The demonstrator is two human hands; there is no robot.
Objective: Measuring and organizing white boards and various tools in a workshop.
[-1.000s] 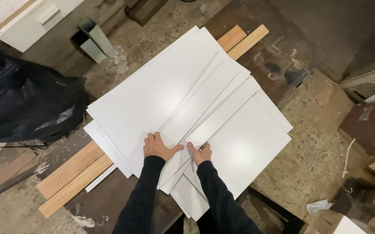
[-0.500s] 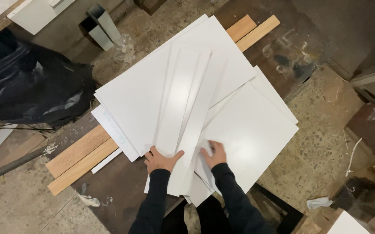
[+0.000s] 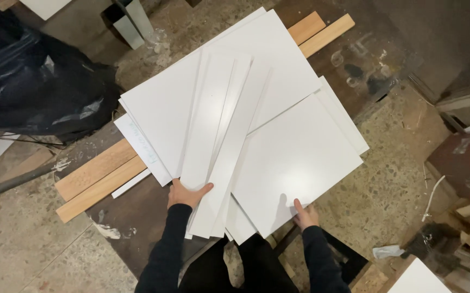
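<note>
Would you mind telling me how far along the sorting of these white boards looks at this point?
Partly done: wide white panels already lie stacked on two wooden battens. In hand: the left hand grips the near end of the narrow white strips, and the right hand holds the corner of a large square white panel. Left: the strips lie fanned, not squared up.

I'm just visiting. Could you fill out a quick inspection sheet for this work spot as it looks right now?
Surface: dark bench top, paint-smeared.
Job's things: white boards fanned in a loose stack; narrow strips on top.
Clutter: two wooden battens under the stack.
Grips: left hand on the narrow strips' near end; right hand at the edge of the large square board.
Cables: white cord on the floor, right.
Surroundings: black plastic bag, speckled floor, scrap wood.
</note>
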